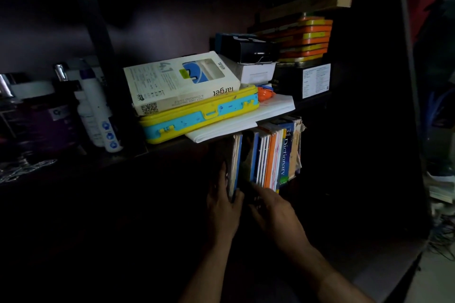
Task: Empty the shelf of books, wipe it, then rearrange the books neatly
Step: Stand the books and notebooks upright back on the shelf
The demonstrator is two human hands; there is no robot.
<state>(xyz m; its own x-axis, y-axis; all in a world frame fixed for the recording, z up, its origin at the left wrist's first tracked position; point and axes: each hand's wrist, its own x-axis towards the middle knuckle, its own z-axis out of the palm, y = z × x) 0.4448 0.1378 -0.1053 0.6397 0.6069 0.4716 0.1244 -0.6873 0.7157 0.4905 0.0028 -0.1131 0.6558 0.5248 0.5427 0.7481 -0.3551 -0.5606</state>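
A row of upright books point(270, 155) stands on a dark lower shelf, with a blue Dictionary point(285, 155) near its right end. A thin blue-edged book point(236, 162) stands apart at the left of the row. My left hand point(222, 200) grips that book's lower end, fingers on its left face and thumb on its right side. My right hand point(270, 204) reaches into the dark gap between that book and the row, fingertips at the foot of the books; what it touches is hidden in shadow.
The upper shelf point(172, 147) carries a yellow and blue case point(197, 115), a white Target box point(179, 81), white papers point(236, 123), black and white boxes point(248, 56) and orange tins point(305, 37). Bottles point(98, 110) stand at its left. Clutter lies on the floor at right.
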